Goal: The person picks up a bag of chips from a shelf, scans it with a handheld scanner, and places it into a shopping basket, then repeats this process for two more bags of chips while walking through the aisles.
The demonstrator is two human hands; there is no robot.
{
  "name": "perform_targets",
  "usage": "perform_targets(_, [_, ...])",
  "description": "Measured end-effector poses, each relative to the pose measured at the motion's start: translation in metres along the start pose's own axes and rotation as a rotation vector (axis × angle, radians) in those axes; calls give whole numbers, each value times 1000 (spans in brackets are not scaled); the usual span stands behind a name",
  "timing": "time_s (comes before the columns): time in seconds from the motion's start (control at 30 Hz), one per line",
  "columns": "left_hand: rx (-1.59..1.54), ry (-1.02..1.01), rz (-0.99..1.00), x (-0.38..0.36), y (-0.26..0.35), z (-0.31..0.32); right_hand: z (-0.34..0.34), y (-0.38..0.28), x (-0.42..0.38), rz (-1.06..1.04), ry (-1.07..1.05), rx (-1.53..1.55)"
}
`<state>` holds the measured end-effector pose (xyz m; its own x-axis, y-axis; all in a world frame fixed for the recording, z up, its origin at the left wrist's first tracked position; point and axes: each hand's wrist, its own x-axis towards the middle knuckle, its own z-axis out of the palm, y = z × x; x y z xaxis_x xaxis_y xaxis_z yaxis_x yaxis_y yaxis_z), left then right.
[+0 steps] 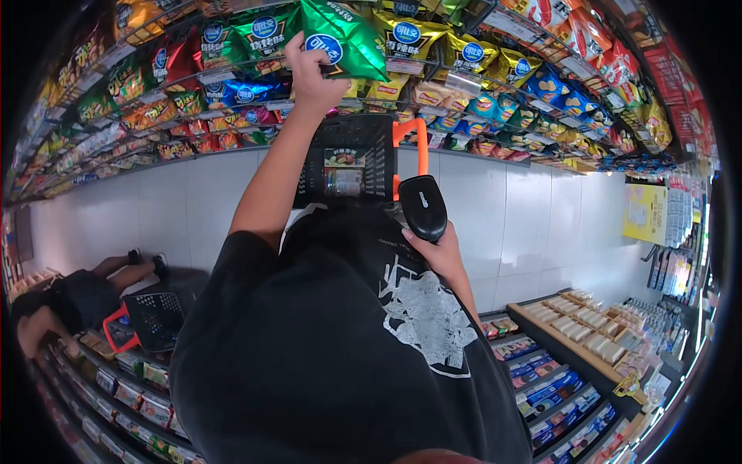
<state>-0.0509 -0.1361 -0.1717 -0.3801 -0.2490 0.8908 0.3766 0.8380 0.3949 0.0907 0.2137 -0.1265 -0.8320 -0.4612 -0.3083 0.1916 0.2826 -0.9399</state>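
My left hand (317,77) reaches up to the snack shelf, its fingers closed on the edge of a shiny green chip bag (352,46) with a blue oval label. More bags crowd around it, among them a yellow chip bag (408,42) on its right. Lower down, my right hand (440,249) is wrapped round a black rounded handheld device (423,207), held in front of my body. Just beyond lies a black shopping basket (380,147) with an orange handle (423,151). Inside the basket shows a clear-wrapped package (343,182).
Shelves of chip bags (251,93) run across the far side. Pale floor tiles (533,213) lie between them and me. At lower left, a person (85,298) is near a second black basket (158,319). Low shelves of boxed goods (549,390) stand behind me at right.
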Motion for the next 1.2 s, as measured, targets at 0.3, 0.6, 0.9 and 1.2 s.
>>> perform_targets(0.3, [320, 95, -62, -38, -48, 75, -19, 20, -23, 108, 204, 119])
perform_targets(0.6, [423, -44, -501, -56, -35, 90, -25, 36, -24, 158, 200, 120])
perform_targets(0.9, [526, -402, -250, -66, -40, 45, -22, 40, -9, 146, 157, 90])
perform_targets(1.2, [425, -534, -426, -41, -34, 40, -20, 28, 7, 134, 55, 42])
